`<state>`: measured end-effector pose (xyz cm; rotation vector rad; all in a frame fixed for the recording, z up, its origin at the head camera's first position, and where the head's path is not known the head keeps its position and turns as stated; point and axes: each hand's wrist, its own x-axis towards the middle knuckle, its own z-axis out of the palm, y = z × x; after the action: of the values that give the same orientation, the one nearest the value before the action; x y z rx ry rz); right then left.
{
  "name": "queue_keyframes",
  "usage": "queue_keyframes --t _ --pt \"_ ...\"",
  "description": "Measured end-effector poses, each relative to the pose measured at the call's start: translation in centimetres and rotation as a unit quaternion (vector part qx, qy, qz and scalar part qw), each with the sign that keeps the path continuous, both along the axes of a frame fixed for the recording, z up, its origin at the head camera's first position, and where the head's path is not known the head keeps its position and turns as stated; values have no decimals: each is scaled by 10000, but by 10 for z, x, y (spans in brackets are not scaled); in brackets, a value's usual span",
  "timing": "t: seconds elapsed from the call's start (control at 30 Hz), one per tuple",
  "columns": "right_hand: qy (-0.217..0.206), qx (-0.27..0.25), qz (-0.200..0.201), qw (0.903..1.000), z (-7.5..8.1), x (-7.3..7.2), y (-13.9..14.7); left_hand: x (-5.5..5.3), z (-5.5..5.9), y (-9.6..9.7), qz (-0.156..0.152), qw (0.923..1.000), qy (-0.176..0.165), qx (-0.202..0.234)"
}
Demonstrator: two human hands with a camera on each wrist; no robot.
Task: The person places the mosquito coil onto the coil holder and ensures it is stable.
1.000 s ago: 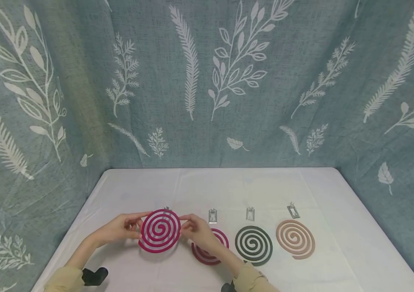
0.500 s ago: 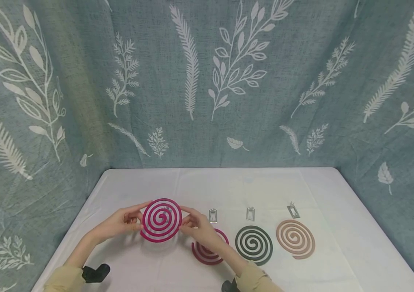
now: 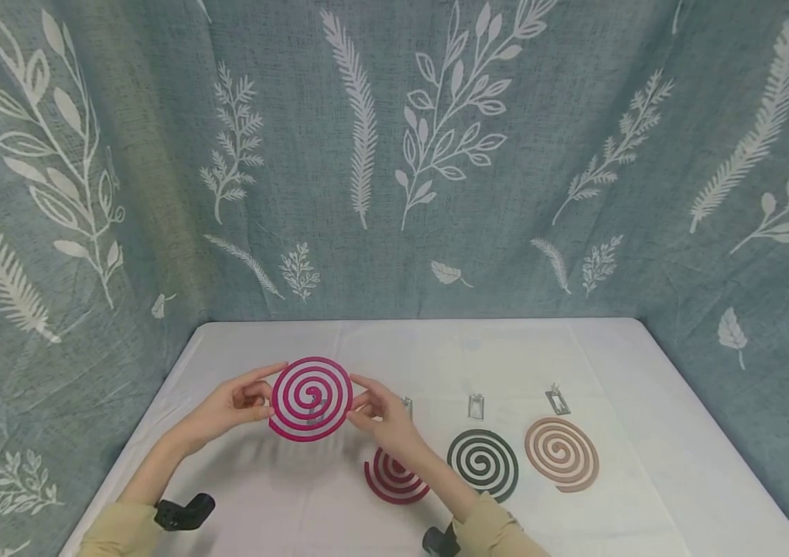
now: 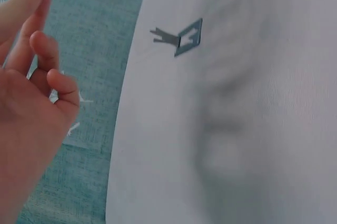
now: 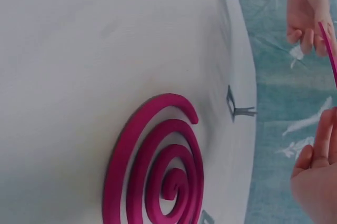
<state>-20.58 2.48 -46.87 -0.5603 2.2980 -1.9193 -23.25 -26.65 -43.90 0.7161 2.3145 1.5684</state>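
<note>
A magenta mosquito coil (image 3: pixel 312 394) is held up above the white table, its spiral facing the head camera. My left hand (image 3: pixel 216 410) pinches its left edge between fingertips and thumb, and my right hand (image 3: pixel 394 433) pinches the right edge. Through the spiral, a small metal coil stand shows behind it; that stand (image 4: pixel 169 38) lies in full sight in the left wrist view. A second magenta coil (image 5: pixel 171 188) lies flat on the table, partly hidden in the head view by my right forearm. In the right wrist view, the held coil (image 5: pixel 329 45) appears edge-on.
To the right lie a dark green coil (image 3: pixel 482 464) and a brown coil (image 3: pixel 561 452). Behind them are metal stands, one (image 3: pixel 469 408) beyond the green coil and another (image 3: pixel 561 408) beyond the brown. A patterned teal curtain (image 3: pixel 394 263) rises past the table's far edge.
Both hands have lifted the held magenta coil higher, away from the tabletop and upward in the head view. The coils and stands on the table stay where they were.
</note>
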Motion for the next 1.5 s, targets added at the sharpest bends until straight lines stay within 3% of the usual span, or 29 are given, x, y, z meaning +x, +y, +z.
queue_keyframes --t 0.27,0.37,0.63,0.8,1.03,1.17,1.3,1.5 --pt "-158 -259 -265 9992 31 15 2 0 1 5 195 9991 -5 370" --pt "-127 -392 -371 9985 32 14 2 -1 1 7 325 9986 49 414" --pt "-383 -799 -566 9945 7 -6 -2 -2 0 12 669 9963 151 517" --pt "-464 -868 -629 9932 3 -9 -3 -1 0 16 815 9956 45 464" --pt "-590 -722 -803 9924 4 -8 -7 -1 -4 13 563 9961 57 674" --pt "-706 -683 -741 9924 13 -2 -8 -1 -9 13 441 9960 53 773" --pt "-819 -708 -676 9918 26 8 -8 -1 -13 15 414 9952 3 883" --pt "-787 -798 -769 9907 24 8 -11 1 -16 18 519 9947 -61 890"
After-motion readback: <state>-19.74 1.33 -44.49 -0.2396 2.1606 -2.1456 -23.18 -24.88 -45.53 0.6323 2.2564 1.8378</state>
